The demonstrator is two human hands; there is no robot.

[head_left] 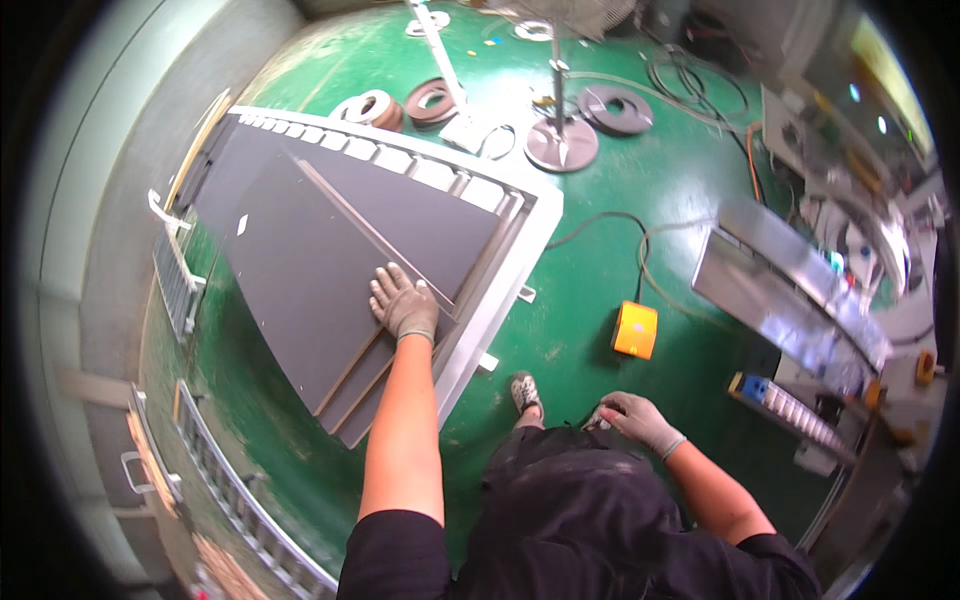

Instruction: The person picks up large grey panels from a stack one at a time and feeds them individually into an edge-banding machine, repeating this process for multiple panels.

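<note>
My left hand [404, 303], in a pale work glove, lies flat with its fingers stretched out on a stack of dark grey panels [290, 245]. The panels differ in size and overlap. One long narrow edge runs diagonally across the top, just beyond my fingers. Beneath them is a pale metal roller table [497, 292], its far side showing a row of light slats. My right hand [640, 420], gloved too, is held low by my waist, apart from the panels. Its fingers are curled together around something small and greyish that I cannot make out.
An orange foot-pedal box [635, 331] with a cable sits on the green floor. Rolls of edge banding [431, 102] and a round stand base [561, 146] lie beyond the table. Machinery [790, 290] stands at right. Metal roller frames [240, 490] line the left.
</note>
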